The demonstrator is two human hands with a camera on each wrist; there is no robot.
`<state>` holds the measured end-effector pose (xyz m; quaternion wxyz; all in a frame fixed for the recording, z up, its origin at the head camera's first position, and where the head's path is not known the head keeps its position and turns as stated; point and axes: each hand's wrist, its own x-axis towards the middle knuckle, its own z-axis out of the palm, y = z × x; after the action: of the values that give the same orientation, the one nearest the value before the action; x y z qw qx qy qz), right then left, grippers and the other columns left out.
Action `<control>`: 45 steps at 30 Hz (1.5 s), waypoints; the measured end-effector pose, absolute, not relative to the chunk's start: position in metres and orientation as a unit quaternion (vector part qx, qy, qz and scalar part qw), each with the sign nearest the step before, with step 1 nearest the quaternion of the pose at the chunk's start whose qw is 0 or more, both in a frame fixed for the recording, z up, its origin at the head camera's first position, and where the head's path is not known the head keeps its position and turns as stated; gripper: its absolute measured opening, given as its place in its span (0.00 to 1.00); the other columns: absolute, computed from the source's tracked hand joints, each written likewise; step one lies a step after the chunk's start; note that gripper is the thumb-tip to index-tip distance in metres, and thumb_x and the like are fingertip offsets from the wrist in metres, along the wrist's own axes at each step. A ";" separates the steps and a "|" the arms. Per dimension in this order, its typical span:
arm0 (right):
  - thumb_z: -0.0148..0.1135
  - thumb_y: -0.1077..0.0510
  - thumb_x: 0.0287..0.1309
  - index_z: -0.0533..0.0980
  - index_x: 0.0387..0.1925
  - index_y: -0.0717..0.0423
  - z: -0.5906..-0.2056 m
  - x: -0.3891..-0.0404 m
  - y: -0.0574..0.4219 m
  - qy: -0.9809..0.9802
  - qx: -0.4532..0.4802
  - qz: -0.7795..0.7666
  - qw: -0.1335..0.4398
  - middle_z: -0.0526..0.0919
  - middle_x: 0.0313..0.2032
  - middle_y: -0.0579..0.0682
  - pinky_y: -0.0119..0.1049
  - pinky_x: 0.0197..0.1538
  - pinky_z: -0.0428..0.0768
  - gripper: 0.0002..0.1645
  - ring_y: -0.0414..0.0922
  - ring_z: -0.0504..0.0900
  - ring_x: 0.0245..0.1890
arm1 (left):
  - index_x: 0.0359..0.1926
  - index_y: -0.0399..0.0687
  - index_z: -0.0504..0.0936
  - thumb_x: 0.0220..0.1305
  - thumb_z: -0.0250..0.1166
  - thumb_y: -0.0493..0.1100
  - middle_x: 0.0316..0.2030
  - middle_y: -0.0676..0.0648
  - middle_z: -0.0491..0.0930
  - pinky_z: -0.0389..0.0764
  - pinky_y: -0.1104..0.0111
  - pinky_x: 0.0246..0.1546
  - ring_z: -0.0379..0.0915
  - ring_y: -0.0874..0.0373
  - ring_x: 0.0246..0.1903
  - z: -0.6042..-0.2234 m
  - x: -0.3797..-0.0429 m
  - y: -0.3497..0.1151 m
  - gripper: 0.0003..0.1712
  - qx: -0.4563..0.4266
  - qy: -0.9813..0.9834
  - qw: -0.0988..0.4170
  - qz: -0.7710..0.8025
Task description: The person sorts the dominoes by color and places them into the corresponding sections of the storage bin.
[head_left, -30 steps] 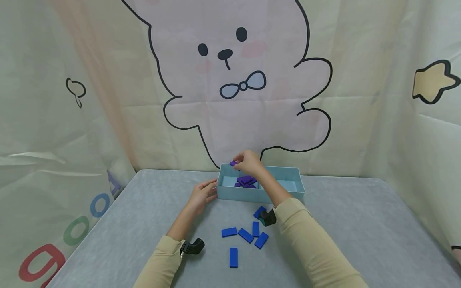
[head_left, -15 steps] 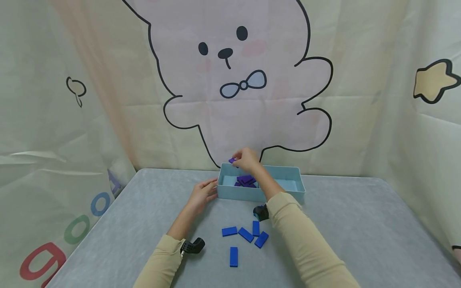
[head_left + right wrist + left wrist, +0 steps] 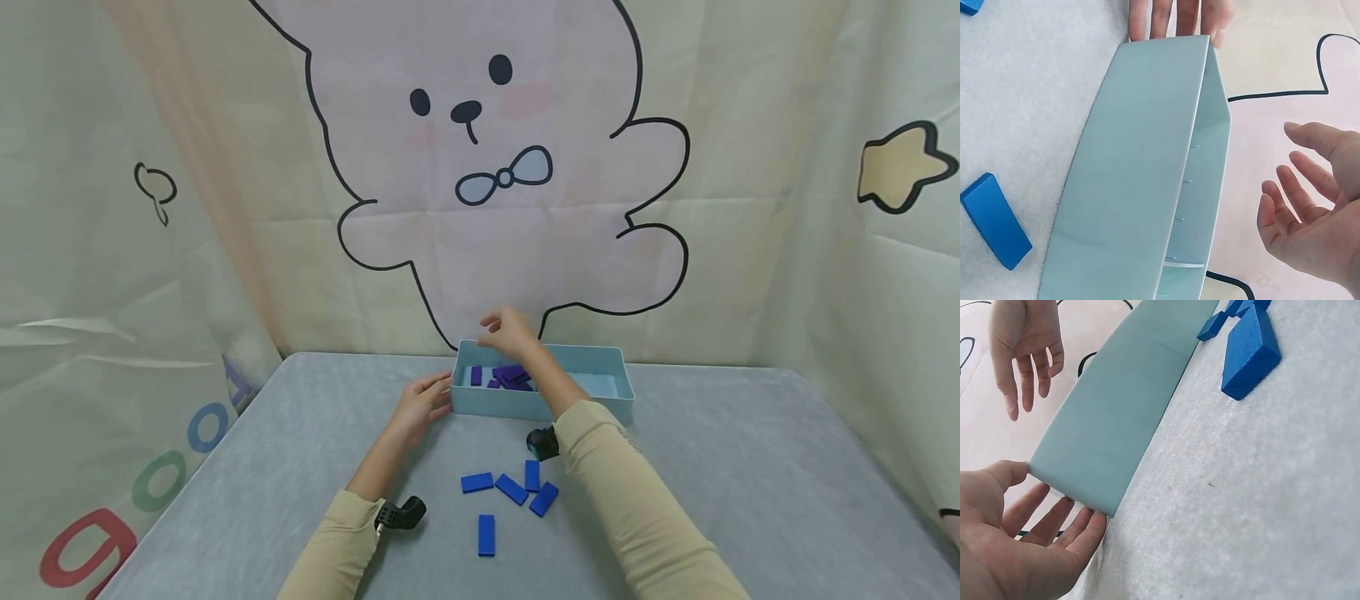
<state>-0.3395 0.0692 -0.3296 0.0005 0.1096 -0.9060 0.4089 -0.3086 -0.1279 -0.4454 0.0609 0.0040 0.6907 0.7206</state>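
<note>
A light teal box point(image 3: 498, 405) with a divider stands at the back of the table. Several purple rectangular blocks point(image 3: 513, 377) lie in a pile inside its left compartment, and a lone purple block point(image 3: 476, 376) rests apart from them near the left end. My left hand point(image 3: 420, 407) touches the box's left end wall with its fingertips, thumb near the upper corner, as the left wrist view shows. Over the left compartment hovers my right hand point(image 3: 512, 333), its fingers loosely bent and holding nothing; the right wrist view shows the palm point(image 3: 1329, 231) bare.
Several blue blocks point(image 3: 487, 535) lie scattered on the grey table in front of the box. One more is partly hidden behind the black camera point(image 3: 543, 442) on my right wrist. A printed curtain point(image 3: 375, 317) hangs right behind the table.
My right hand has let go of a purple block, which now lies at the left end of the compartment. The fingers have spread apart. My left hand has stayed at the box.
</note>
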 end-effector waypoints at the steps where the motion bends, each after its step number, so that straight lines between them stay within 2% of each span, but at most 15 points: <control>1: 0.69 0.61 0.68 0.79 0.61 0.67 -0.331 -0.340 0.070 -0.904 0.109 0.413 0.001 0.83 0.58 0.67 0.53 0.64 0.82 0.23 0.62 0.81 0.61 | 0.71 0.32 0.75 0.81 0.58 0.43 0.71 0.30 0.72 0.75 0.45 0.68 0.73 0.34 0.68 -0.445 -0.308 -0.128 0.26 0.003 0.691 0.061 0.721; 11: 0.68 0.63 0.67 0.80 0.59 0.69 -0.337 -0.333 0.077 -0.884 0.137 0.448 0.014 0.85 0.55 0.68 0.52 0.60 0.84 0.22 0.62 0.82 0.58 | 0.70 0.31 0.75 0.80 0.60 0.43 0.71 0.31 0.73 0.76 0.47 0.68 0.74 0.36 0.67 -0.445 -0.308 -0.126 0.26 -0.008 0.698 0.063 0.713; 22: 0.68 0.63 0.67 0.81 0.58 0.68 -0.344 -0.321 0.089 -0.881 0.165 0.442 0.036 0.86 0.54 0.67 0.55 0.62 0.82 0.21 0.62 0.82 0.58 | 0.71 0.32 0.75 0.80 0.59 0.43 0.71 0.32 0.72 0.76 0.47 0.68 0.74 0.36 0.68 -0.445 -0.307 -0.126 0.26 -0.009 0.694 0.062 0.717; 31: 0.65 0.65 0.69 0.79 0.60 0.71 -0.350 -0.311 0.101 -0.867 0.184 0.463 0.025 0.82 0.59 0.69 0.54 0.65 0.80 0.20 0.62 0.81 0.60 | 0.70 0.32 0.75 0.80 0.59 0.43 0.72 0.31 0.72 0.75 0.46 0.69 0.73 0.35 0.68 -0.446 -0.308 -0.126 0.26 -0.006 0.694 0.058 0.718; 45: 0.66 0.63 0.70 0.81 0.59 0.68 -0.357 -0.291 0.118 -0.864 0.194 0.464 0.033 0.85 0.55 0.65 0.49 0.55 0.87 0.19 0.61 0.85 0.52 | 0.71 0.32 0.75 0.80 0.59 0.44 0.72 0.30 0.71 0.75 0.46 0.69 0.73 0.35 0.69 -0.446 -0.309 -0.126 0.27 -0.009 0.698 0.057 0.714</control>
<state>-0.2905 0.1177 -0.3569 0.0331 0.1939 -0.8636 0.4642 -0.3091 -0.1264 -0.4462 0.0570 -0.0092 0.6979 0.7139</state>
